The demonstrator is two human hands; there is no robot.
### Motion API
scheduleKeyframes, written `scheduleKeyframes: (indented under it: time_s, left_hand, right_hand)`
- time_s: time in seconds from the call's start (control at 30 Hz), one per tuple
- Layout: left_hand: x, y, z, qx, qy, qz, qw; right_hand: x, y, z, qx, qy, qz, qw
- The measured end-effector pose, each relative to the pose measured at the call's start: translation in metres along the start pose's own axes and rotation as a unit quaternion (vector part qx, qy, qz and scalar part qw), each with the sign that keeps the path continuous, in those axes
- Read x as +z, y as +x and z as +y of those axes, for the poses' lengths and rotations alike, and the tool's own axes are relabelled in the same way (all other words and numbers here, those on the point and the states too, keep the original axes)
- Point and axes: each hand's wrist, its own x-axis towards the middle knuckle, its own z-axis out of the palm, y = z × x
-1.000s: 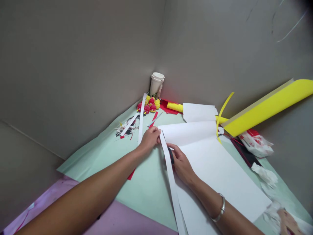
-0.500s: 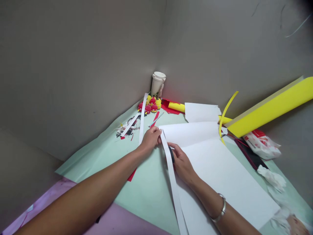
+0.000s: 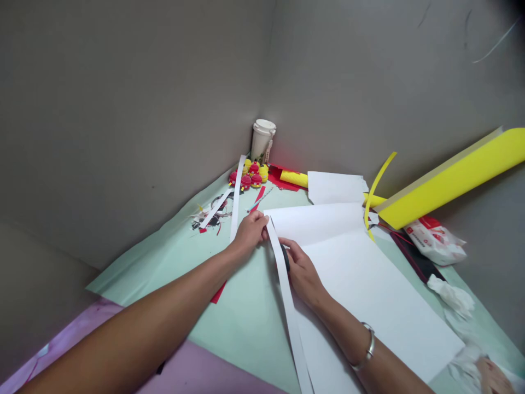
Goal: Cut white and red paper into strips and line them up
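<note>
While both hands work the sheet's left edge, a white strip (image 3: 287, 295) is nearly cut free.

Left hand (image 3: 251, 232) pinches the far corner of the sheet (image 3: 369, 284), fingers pressed together on the paper where the strip begins. Right hand (image 3: 301, 271) lies on the sheet just right of the strip, closed around dark scissors (image 3: 285, 258); blades mostly hidden, so their opening cannot be told. Sheet lies flat on the green mat (image 3: 246, 317), reaching from mid-scene to the near right; strip runs toward the near edge. Risk, as judged: the last uncut length may tear rather than cut if the left hand pulls sideways; a slack corner would let the cut wander. Loose strip (image 3: 235, 197) and scraps (image 3: 211, 216) lie far left, apart.
</note>
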Motion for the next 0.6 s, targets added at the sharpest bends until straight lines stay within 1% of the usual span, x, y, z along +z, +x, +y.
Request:
scheduleKeyframes:
  time_s: [0.23, 0.6]
  left_hand:
    - [0.0, -0.001, 0.002, 0.0, -0.004, 0.002, 1.0]
    - [0.001, 0.0, 0.001, 0.003, -0.008, 0.002, 1.0]
  right_hand:
    - [0.001, 0.002, -0.003, 0.006, -0.022, 0.002, 1.0]
    - [0.007, -0.002, -0.014, 0.005, 0.028, 0.008, 1.0]
